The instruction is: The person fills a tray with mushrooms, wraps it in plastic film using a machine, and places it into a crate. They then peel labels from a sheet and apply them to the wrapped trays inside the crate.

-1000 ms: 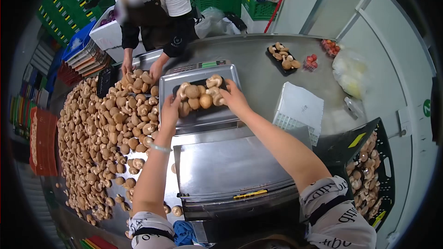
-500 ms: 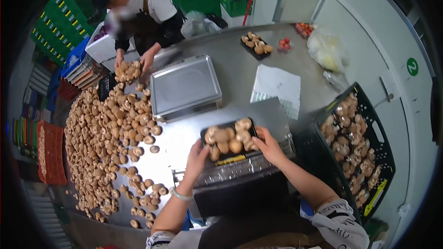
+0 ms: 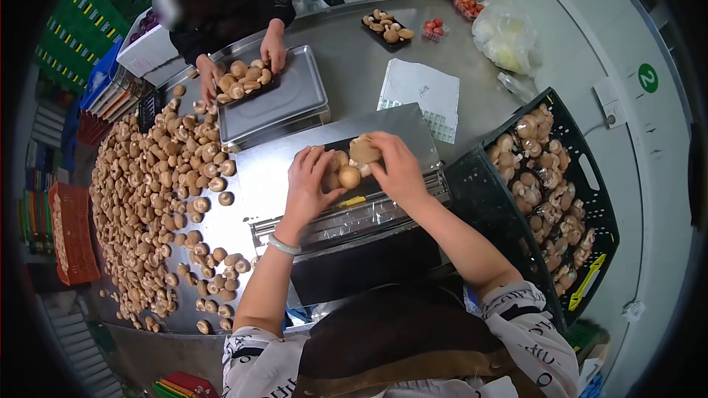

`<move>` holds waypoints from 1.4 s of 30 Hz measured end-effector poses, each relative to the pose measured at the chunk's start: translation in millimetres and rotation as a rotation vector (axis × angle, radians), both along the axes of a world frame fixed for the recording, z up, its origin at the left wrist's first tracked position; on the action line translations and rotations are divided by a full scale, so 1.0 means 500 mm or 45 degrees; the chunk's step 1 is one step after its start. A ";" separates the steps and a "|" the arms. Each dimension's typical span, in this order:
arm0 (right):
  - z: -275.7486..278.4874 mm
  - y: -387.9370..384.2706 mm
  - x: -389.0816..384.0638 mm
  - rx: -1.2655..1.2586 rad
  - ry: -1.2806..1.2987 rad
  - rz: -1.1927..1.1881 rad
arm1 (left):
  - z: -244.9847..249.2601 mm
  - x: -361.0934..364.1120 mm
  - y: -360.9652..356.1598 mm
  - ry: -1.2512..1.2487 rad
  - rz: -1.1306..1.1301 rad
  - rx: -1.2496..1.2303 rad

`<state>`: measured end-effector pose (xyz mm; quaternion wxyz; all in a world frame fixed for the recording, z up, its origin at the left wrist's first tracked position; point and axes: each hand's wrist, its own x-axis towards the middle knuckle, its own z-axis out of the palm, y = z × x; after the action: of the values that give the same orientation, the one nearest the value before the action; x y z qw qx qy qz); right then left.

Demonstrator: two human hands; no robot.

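Mushrooms (image 3: 349, 177) sit in a dark tray on the wrapping machine (image 3: 383, 210), between my two hands. My left hand (image 3: 311, 180) lies over the tray's left side, its fingers bent around the mushrooms there. With my right hand (image 3: 392, 166) I grip a large mushroom (image 3: 364, 149) at the tray's right end. Much of the tray is hidden under my hands. A yellow label (image 3: 352, 201) shows just in front of it, by clear film on the machine.
A co-worker's hands (image 3: 273, 51) hold a mushroom tray (image 3: 245, 82) over the metal scale (image 3: 295, 96). Loose mushrooms (image 3: 140, 199) are heaped at left. A dark crate (image 3: 601, 214) of wrapped mushrooms stands at right. Paper (image 3: 419, 92) and another mushroom tray (image 3: 387, 29) lie behind.
My hands have moved inward from the tray's ends onto the mushrooms. The co-worker's tray has moved from the heap to the scale. The whole view has shifted slightly.
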<state>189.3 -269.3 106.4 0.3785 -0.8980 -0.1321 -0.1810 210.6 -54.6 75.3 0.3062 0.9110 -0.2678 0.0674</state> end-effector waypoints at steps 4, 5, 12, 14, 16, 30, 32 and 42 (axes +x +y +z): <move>-0.038 0.033 0.050 -0.278 0.052 0.263 | -0.004 0.003 0.000 0.002 0.007 0.021; -0.046 0.037 0.044 -0.255 0.075 0.282 | -0.006 0.005 0.002 -0.008 -0.005 0.014; -0.039 0.020 0.033 0.287 0.252 0.202 | 0.005 0.014 0.020 0.112 -0.077 -0.156; -0.013 -0.021 0.022 0.475 0.271 0.011 | -0.001 0.003 0.058 0.076 0.062 -0.325; 0.002 -0.094 -0.006 0.451 0.228 -0.173 | 0.003 -0.024 0.113 0.026 0.332 -0.462; -0.133 -0.116 -0.153 -0.043 0.655 -0.151 | -0.069 -0.208 0.161 0.550 0.790 -0.097; -0.095 -0.157 -0.157 0.447 0.905 0.015 | -0.041 -0.188 0.212 1.055 0.572 -0.476; 0.094 -0.106 0.049 1.449 0.302 0.167 | 0.171 0.064 0.115 0.705 -0.049 -1.717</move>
<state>213.7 -322.2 153.6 0.8240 -0.5575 -0.0260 -0.0979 242.7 2.9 160.7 0.8586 0.5030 -0.0966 -0.0205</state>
